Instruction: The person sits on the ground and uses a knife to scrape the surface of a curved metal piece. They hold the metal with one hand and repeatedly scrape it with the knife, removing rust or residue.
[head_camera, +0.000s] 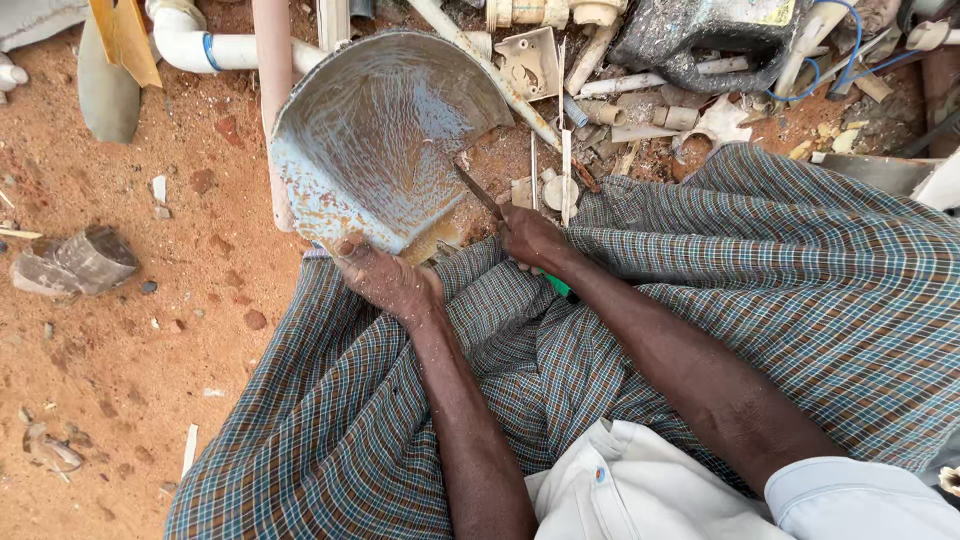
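checked cloth (700, 280), hands gripping pan (385, 140), blade (478, 190)

Two hands, one curved blue-grey metal sheet (385, 135), one rusty tool (478, 190), one stone (75, 262).

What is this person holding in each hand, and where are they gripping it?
The left hand grips the curved metal pan by its near bottom edge. The right hand holds a thin rusty tool by its lower end.
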